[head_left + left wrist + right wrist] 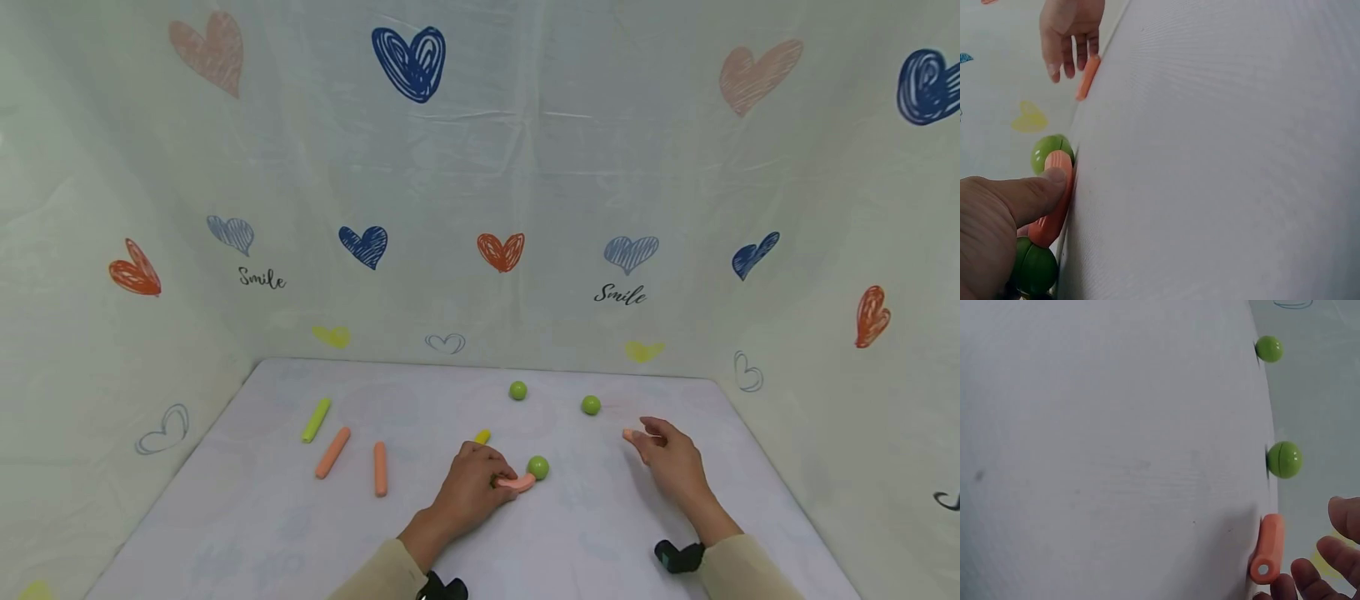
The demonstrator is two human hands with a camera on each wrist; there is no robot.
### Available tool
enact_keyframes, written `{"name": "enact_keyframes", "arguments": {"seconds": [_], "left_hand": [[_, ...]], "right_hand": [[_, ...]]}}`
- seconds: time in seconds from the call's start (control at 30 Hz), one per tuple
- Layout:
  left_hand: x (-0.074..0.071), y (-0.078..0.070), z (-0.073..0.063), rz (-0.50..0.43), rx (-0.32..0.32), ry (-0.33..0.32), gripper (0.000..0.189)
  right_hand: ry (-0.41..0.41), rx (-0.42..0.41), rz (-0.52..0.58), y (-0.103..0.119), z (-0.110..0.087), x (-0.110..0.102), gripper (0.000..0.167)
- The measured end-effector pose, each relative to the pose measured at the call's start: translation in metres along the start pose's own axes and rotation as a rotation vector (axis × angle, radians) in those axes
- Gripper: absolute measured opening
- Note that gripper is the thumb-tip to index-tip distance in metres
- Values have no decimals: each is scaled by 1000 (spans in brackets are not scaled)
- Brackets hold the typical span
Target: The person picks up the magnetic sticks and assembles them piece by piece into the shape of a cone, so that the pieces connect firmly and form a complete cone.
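Note:
My left hand pinches a curved orange magnetic-toy rod between thumb and fingers. One end of this rod meets a green ball; at the other end a second green ball shows in the left wrist view. Over at the right, my right hand hovers beside a short orange rod that has a round pale end. Its thumb stands apart from the rod, while the fingers are loosely bent close by it. A yellow rod is partly hidden behind my left hand.
Two more green balls, one in the back middle and one farther right, lie on the white table. On the left are a yellow-green rod and two orange rods. A heart-printed curtain surrounds the table.

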State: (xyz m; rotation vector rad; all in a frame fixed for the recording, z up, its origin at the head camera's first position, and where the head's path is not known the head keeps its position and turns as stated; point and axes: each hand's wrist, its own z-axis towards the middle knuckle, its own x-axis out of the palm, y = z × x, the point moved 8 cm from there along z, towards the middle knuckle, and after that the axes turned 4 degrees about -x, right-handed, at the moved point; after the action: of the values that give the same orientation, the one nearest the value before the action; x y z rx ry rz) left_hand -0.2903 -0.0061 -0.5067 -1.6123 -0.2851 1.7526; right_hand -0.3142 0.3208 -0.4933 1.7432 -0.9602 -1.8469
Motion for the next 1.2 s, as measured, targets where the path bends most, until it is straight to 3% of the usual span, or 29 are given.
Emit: {"name": "enact_keyframes", "arguments": {"seconds": [0.1, 0.2, 0.33, 0.47, 0.73, 1.2], "left_hand": [[0, 0, 0, -11, -3, 4, 14], [0, 1, 0, -18, -8, 8, 14], [-1, 0, 0, -12, -9, 9, 13], [-1, -1, 0, -6, -13, 11, 13], [1, 1, 1, 0, -33, 28, 11], [2, 2, 1, -11, -45, 48, 13]], "right_hand": [[29, 34, 4, -7, 0, 4, 70], [39, 37, 13, -9, -1, 9, 59], [54, -19, 6, -6, -2, 12, 53], [108, -105, -16, -4, 4, 9, 58], [333, -171, -7, -8, 18, 9, 82], [405, -251, -46, -4, 30, 15, 76]]}}
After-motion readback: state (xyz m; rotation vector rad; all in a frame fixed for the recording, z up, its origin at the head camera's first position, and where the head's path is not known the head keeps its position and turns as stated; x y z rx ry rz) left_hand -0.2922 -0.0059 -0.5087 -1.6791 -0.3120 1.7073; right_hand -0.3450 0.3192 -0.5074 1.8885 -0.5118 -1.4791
